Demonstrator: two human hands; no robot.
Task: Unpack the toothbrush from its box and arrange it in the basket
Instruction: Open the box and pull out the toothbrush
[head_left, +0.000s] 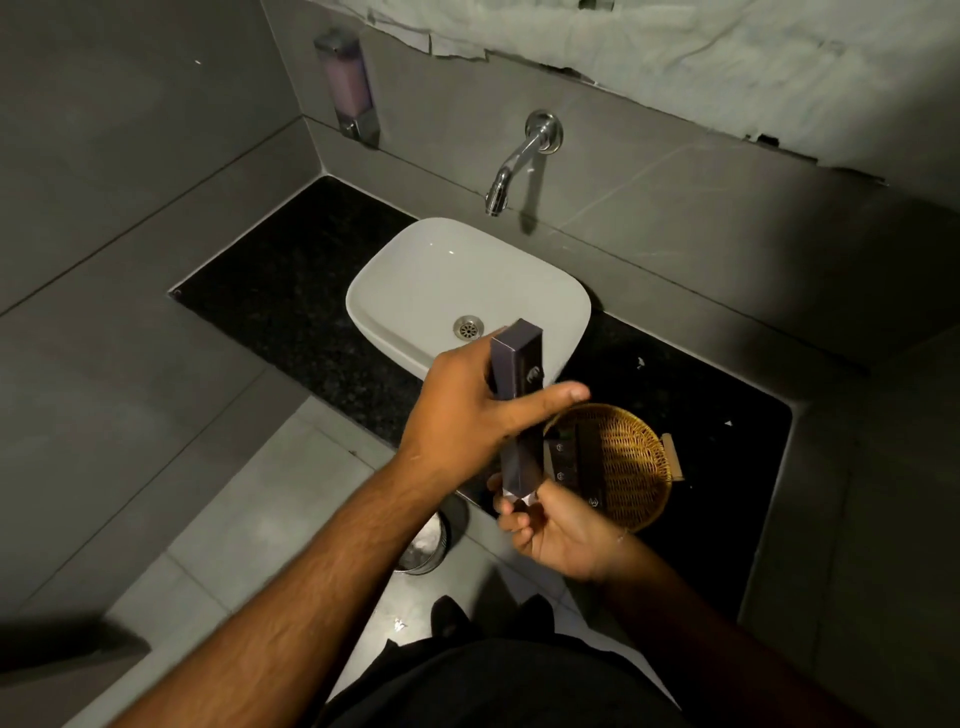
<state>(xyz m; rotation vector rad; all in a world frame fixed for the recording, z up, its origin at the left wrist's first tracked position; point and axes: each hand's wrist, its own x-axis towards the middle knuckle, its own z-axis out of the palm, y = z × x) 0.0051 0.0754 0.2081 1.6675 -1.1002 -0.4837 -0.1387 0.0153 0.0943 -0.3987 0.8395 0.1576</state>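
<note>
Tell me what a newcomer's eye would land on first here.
First, the dark toothbrush box held upright mid-frame: the left hand grips its middle, the right hand works at its lower end. Next, the white sink behind, and the wicker basket on the black counter to the right.

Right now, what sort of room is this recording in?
Most likely a bathroom: a white basin sits on a dark counter under a wall-mounted tap, with a soap dispenser fixed to the grey tiled wall.

One box (519, 410) in two hands, one basket (618, 462), one sink (405, 291), one tap (511, 166).
</note>
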